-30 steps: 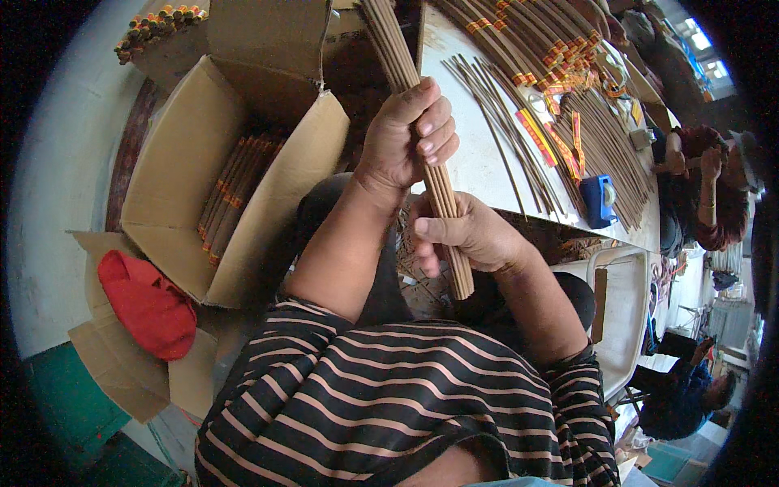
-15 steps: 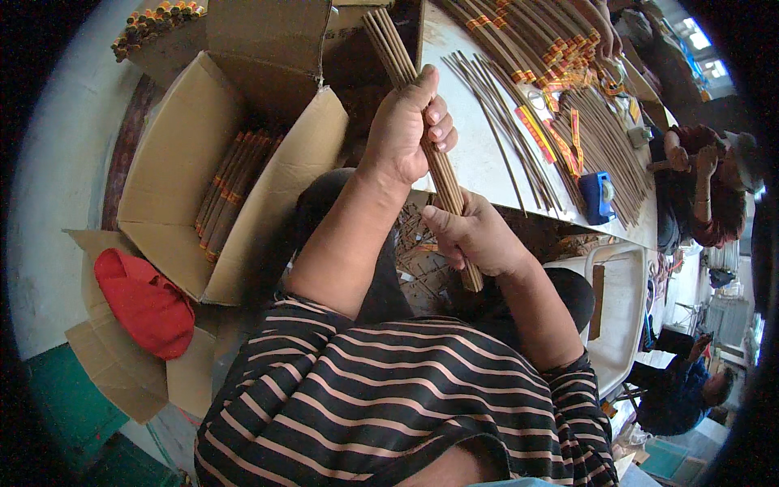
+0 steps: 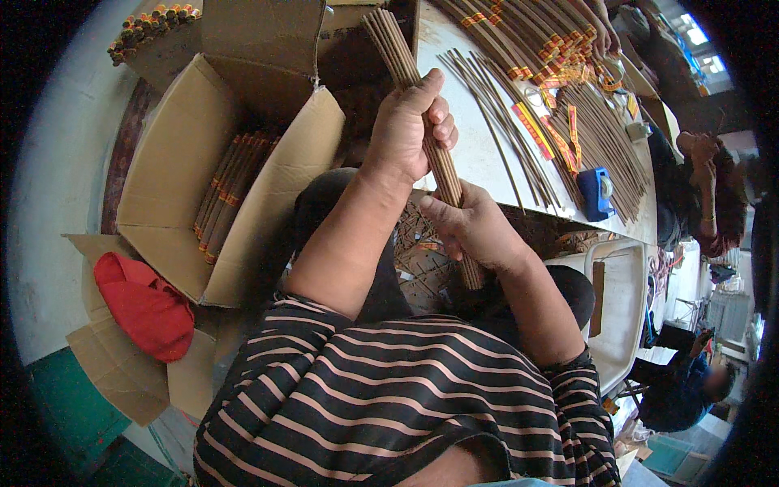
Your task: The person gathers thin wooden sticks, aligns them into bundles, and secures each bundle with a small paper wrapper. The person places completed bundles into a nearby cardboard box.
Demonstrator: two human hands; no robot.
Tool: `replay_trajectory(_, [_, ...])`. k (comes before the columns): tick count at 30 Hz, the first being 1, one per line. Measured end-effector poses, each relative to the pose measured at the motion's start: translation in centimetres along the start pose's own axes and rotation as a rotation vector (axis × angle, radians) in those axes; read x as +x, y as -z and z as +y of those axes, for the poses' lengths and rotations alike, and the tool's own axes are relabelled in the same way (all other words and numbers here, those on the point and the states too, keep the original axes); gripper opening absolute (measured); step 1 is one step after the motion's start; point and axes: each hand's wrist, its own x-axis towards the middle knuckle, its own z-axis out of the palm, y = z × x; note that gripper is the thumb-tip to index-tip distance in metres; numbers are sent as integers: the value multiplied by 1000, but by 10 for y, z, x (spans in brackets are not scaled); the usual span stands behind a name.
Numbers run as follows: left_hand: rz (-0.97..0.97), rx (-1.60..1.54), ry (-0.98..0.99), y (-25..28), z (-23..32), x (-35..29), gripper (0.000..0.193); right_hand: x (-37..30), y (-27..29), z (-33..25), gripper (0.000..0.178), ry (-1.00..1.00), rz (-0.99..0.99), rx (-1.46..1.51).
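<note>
A bundle of thin brown incense sticks (image 3: 443,172) slants between my hands over my lap, its upper end leaning to the left. My left hand (image 3: 406,130) is closed around the upper part, thumb along the sticks. Lower down, my right hand (image 3: 479,229) grips the bundle near its bottom end, with its thumb across the front. Some fingers of the right hand are hidden behind the sticks. To the right, more loose sticks (image 3: 499,122) lie on the white table (image 3: 438,40), beside red and yellow paper bands (image 3: 531,130).
An open cardboard box (image 3: 174,154) at left holds banded bundles (image 3: 235,191). A red cloth item (image 3: 146,308) lies by its flaps. On the table are a blue tape dispenser (image 3: 597,195) and many banded sticks (image 3: 519,40). A co-worker's hand (image 3: 602,32) is at the far edge; others sit right.
The bundle has turned slightly in my hands, and its upper end now shows more sticks. My right hand has shifted a little upward. A co-worker at the right has moved their arms.
</note>
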Motion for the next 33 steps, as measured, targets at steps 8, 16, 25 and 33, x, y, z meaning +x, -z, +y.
replay_trajectory(8, [116, 99, -34, 1, -1, 0, 34, 16, 0, 28, 29, 137, 329, -635])
replay_trajectory(16, [-262, -152, -10, 7, 7, 1, 30, -3, 6, -2, 32, -56, 27, -120])
replay_trajectory(25, [121, 38, -4, 1, -8, -1, 31, 5, -1, 11, 31, 109, 421, -714])
replay_trajectory(33, [-131, -117, -15, 1, 5, -4, 33, 0, 15, -3, 30, -66, -61, -52])
